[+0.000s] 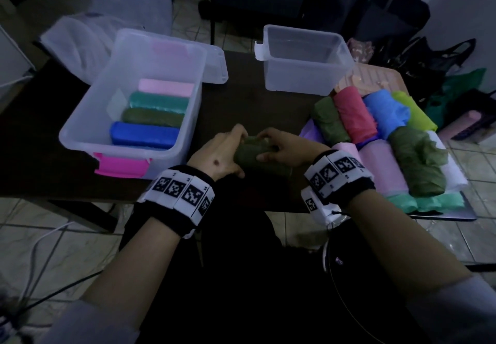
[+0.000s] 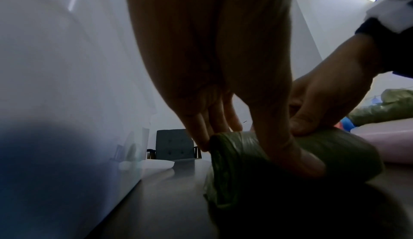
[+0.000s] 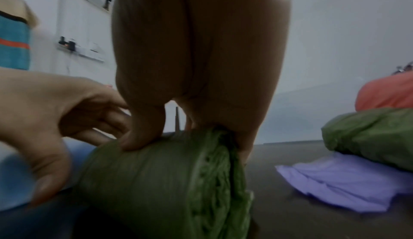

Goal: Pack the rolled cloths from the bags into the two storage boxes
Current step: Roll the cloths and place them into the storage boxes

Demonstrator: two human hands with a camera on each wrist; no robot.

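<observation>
A dark green rolled cloth [image 1: 253, 151] [image 2: 339, 152] [image 3: 161, 177] lies on the dark table [image 1: 255, 104] near its front edge. My left hand [image 1: 222, 153] [image 2: 234, 133] grips its left end, and my right hand [image 1: 279, 147] [image 3: 185, 136] grips its right end, thumb on top. The left storage box [image 1: 171, 56] holds pink, teal, olive and blue rolls [image 1: 145, 134]. The right storage box [image 1: 308, 62] stands empty at the back. Several bagged rolls [image 1: 375, 129] lie piled at the right.
A box lid [image 1: 214, 64] leans behind the left box, and a magenta lid [image 1: 120, 165] lies under its front. A lilac empty bag [image 3: 339, 181] lies on the table by the pile. Dark chairs and bags stand beyond the table.
</observation>
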